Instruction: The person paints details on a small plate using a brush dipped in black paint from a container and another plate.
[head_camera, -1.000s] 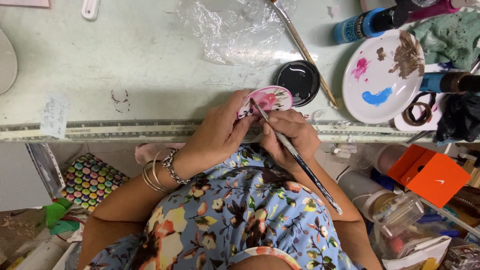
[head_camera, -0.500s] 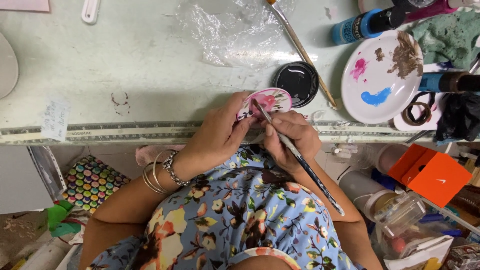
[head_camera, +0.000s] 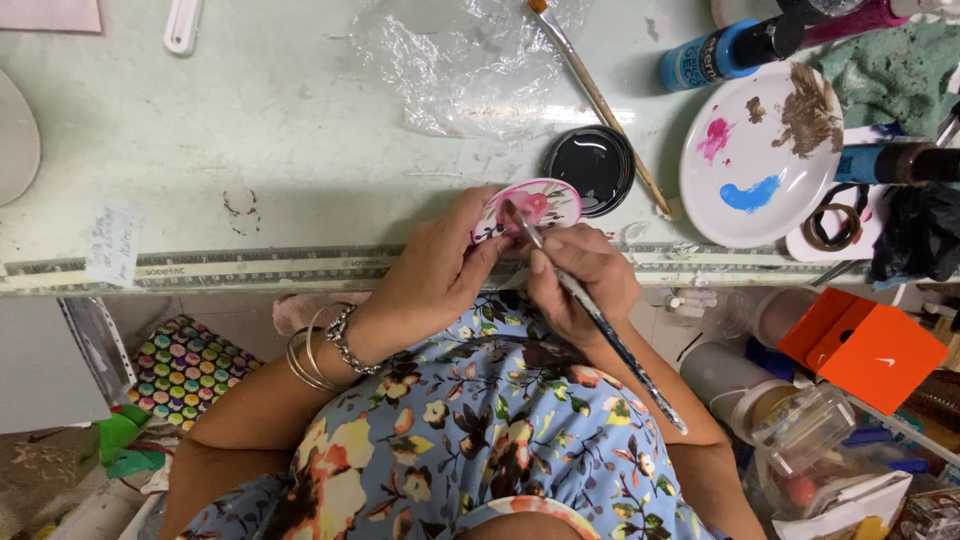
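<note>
Small round pink-painted disc (head_camera: 530, 208) pinched in left hand (head_camera: 440, 270) grip at table (head_camera: 250, 130) edge; right hand (head_camera: 585, 280) grip closed on thin dark-handled paintbrush (head_camera: 600, 320), bristles touching disc, handle slanting back toward body

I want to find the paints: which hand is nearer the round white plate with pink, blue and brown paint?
Right. The right hand sits left of and below the paint plate; the left hand is farther left.
</note>
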